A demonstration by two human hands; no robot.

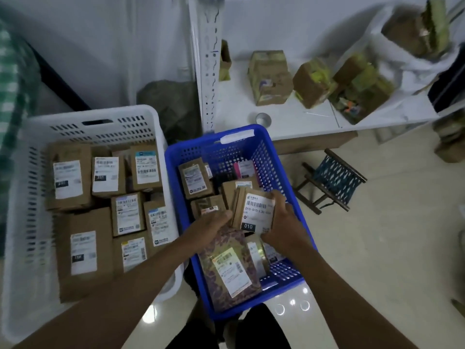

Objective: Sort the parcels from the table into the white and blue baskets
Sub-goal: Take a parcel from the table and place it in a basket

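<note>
Both forearms reached into the blue basket (pixel 176 177): left hand (pixel 211 226) and right hand (pixel 281 230) gripped a labelled parcel (pixel 254 212) together. The white basket (pixel 88 122), leftward, was nearly full. Several boxes (pixel 270 76) remained along the table's (pixel 289 122) far edge, seemingly unsorted.

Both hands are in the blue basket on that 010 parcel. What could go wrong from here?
1. The 010 parcel stands on edge among others; letting go may topple it onto the patterned pouch.
2. The right hand sits against the blue basket wall, so its grip could catch on the rim when withdrawing.
3. The left hand pushes neighbouring parcels, which may bury their labels.
</note>
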